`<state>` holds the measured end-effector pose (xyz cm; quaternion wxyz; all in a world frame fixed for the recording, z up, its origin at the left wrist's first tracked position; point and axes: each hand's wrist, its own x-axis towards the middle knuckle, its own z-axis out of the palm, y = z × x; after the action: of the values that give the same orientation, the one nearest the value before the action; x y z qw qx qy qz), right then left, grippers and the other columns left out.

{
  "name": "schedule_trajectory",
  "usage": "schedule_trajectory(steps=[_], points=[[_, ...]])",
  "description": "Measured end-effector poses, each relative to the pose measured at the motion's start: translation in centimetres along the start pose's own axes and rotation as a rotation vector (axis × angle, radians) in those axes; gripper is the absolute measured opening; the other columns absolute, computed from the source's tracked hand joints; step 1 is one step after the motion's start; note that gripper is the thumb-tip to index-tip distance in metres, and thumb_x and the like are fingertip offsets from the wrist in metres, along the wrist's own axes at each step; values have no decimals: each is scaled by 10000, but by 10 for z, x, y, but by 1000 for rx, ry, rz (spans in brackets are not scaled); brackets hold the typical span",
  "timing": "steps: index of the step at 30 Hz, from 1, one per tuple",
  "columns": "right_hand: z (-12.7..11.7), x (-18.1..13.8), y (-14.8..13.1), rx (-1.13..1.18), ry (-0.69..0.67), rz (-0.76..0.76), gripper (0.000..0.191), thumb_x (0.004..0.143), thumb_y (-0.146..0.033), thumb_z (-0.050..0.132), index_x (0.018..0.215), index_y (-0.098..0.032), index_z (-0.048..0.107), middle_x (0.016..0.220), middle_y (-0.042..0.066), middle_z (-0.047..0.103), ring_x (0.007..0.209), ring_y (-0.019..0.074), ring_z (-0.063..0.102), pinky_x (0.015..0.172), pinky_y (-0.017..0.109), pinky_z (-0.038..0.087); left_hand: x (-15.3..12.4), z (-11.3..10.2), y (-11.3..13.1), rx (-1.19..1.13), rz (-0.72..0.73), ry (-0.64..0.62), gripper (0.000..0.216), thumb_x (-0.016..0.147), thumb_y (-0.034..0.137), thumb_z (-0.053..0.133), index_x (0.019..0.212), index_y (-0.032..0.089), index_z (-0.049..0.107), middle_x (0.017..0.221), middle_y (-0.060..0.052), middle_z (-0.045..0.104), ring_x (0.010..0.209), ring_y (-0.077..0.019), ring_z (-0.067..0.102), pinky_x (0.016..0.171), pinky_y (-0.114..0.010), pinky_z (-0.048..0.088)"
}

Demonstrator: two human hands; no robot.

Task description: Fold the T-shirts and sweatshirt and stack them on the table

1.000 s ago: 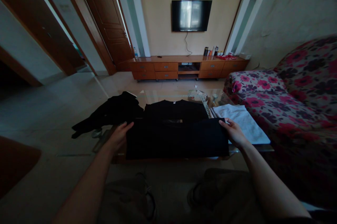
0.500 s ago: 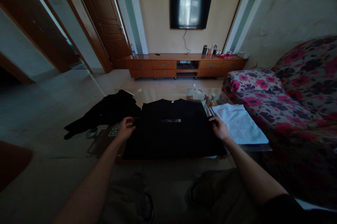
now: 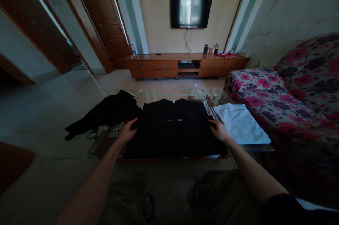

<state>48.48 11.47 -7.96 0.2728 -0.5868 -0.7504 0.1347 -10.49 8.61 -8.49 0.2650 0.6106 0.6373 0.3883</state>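
A black T-shirt (image 3: 173, 126) lies spread and partly folded on a low glass table (image 3: 164, 95) in front of me. My left hand (image 3: 127, 131) rests flat on the shirt's left edge, fingers stretched out. Over on the shirt's right edge lies my right hand (image 3: 218, 129), fingers flat and extended too. Neither hand grips the cloth.
A crumpled black garment (image 3: 106, 112) hangs off the table's left end. A folded white cloth (image 3: 239, 122) lies at the right end, beside a flowered sofa (image 3: 291, 91). Small items sit at the table's far edge. A wooden TV cabinet (image 3: 185, 65) stands at the far wall.
The lower half of the shirt, held up by both hands a second ago, has been folded forward onto the upper half. Both hands have let go and now lie flat on the edges.
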Motion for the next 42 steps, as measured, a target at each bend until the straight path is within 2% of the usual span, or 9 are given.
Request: schedule_trajectory(steps=[4,9,17,21,27,34,40,42], points=[[1,-3,-1,-63,-49,-2,537,825,-186,560,1348,-100,642,1320,175,605,1242,279,591,1146,408,424,1,10,3,193,44,-38,847,725,196,641,1544,150,430,1544,-140,481,1452,-266,444,1235,-432,309],[2,-3,1,-61,-4,-12,561,845,-186,540,1399,-113,598,1372,166,574,1247,257,592,1156,382,414,-2,11,2,277,69,-42,871,740,156,582,1582,163,361,1576,-138,438,1474,-270,412,1239,-451,300],[9,-5,8,-141,-53,8,570,835,-199,572,1396,-102,599,1390,192,575,1315,302,542,1167,442,390,-9,13,-2,318,92,-68,954,731,98,518,1634,134,211,1635,-145,364,1530,-268,308,1260,-461,251],[11,-5,9,-134,-27,5,579,840,-208,568,1409,-100,585,1404,190,560,1330,298,530,1177,438,379,-10,16,5,364,93,-16,1004,725,75,519,1651,200,153,1654,-104,341,1521,-284,321,1243,-503,278],[13,-5,9,-110,13,11,597,837,-218,558,1425,-111,564,1436,190,535,1351,303,511,1185,459,374,-9,18,11,488,-12,18,929,787,114,515,1648,253,195,1668,-82,322,1465,-375,378,1180,-598,336],[10,-3,6,-75,6,-14,685,839,-212,544,1513,-128,458,1520,171,468,1414,276,460,1216,440,337,1,19,2,375,140,40,960,771,80,475,1655,197,119,1668,-102,312,1536,-257,291,1248,-474,272],[12,-5,4,-147,-60,53,695,828,-202,563,1506,-85,466,1526,200,465,1432,291,439,1212,432,328,-2,23,3,486,92,12,885,782,88,474,1629,144,223,1629,-169,361,1518,-299,322,1228,-501,271],[12,-4,2,-185,-75,75,697,833,-203,567,1511,-83,460,1534,204,460,1443,296,423,1213,438,314,-6,24,8,536,86,35,837,821,104,463,1624,167,239,1610,-176,379,1495,-309,353,1206,-508,297]])
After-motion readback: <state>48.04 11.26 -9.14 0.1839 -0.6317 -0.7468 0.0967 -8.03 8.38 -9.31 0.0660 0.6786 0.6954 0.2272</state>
